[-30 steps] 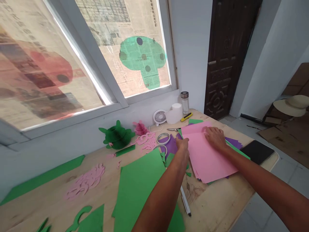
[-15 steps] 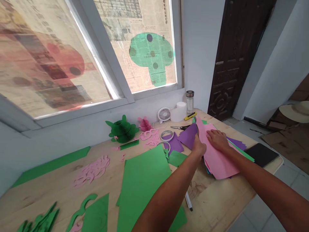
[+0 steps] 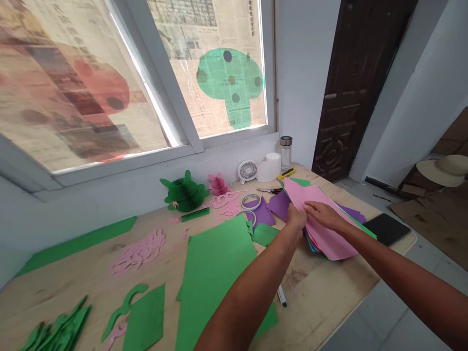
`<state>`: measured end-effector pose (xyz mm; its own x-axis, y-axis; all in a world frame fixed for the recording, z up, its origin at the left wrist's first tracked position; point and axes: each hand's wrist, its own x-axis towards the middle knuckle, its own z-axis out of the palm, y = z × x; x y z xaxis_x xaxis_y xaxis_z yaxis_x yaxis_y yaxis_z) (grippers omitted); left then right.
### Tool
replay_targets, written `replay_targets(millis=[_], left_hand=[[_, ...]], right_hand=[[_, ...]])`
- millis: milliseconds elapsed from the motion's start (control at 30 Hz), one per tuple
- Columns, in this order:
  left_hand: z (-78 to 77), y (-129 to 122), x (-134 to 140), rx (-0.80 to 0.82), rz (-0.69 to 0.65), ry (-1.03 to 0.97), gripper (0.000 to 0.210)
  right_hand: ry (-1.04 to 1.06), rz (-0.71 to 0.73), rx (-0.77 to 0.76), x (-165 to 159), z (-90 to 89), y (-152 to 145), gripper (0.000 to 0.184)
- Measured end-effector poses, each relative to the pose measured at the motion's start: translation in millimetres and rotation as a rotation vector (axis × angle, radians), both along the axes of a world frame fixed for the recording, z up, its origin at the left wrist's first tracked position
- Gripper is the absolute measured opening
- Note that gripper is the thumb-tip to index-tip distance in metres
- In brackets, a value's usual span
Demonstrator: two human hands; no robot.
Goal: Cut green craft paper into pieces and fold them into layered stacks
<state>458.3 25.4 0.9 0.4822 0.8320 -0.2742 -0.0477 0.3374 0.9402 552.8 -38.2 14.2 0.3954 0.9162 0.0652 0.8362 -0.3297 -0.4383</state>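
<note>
On the right of the table lies a stack of coloured paper with a pink sheet (image 3: 334, 239) on top and green, blue and purple edges showing beneath. My left hand (image 3: 297, 218) is closed at the stack's left edge, its fingertips partly hidden by the paper. My right hand (image 3: 323, 215) lies over the pink sheet, its fingers drawn together at the sheet's edge beside my left hand. Under my left forearm are large green sheets (image 3: 215, 268). Purple paper (image 3: 280, 205) lies just left of the stack.
Scissors (image 3: 268, 190), a yellow cutter (image 3: 286, 174), tape rolls (image 3: 251, 202), a small fan (image 3: 247, 170) and a glass bottle (image 3: 285, 153) stand or lie behind. Pink cutouts (image 3: 141, 251), green scraps (image 3: 58, 329) and a marker (image 3: 281, 295) are spread leftward. A black tablet-like slab (image 3: 387, 229) lies at right.
My right hand has slid left across the pink sheet, from lying flat to fingers gathered at its edge near my left hand. The view has shifted slightly.
</note>
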Motion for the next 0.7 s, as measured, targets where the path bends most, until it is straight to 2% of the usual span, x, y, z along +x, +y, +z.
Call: replay_targets(millis=[133,233,333,433,500,600,700], left_hand=[[5.0,-15,4,0.099,-0.072,0.042,0.043],[8.3,-26,5,0.110,-0.130,0.038,0.050],[10.3,-32,2,0.081,-0.173,0.014,0.048],[7.3,-30,-4,0.014,-0.201,-0.025,0.038],[0.7,-24,-10,-0.041,-0.144,-0.034,0.035],[-14.2,-10,-17,-0.111,0.052,-0.026,0.040],[-27.6,3,-17,-0.185,0.188,-0.051,0.035]], right_hand=[[0.113,-0.020,-0.027,-5,12.3,7,0.046],[0.158,-0.065,-0.088,0,19.7,16,0.043],[0.173,-0.111,-0.166,7,23.4,26,0.033],[0.183,-0.140,-0.226,9,24.3,34,0.032],[0.196,-0.145,-0.258,7,24.5,36,0.033],[0.219,-0.141,-0.289,3,26.2,35,0.033],[0.231,-0.141,-0.286,2,30.3,30,0.032]])
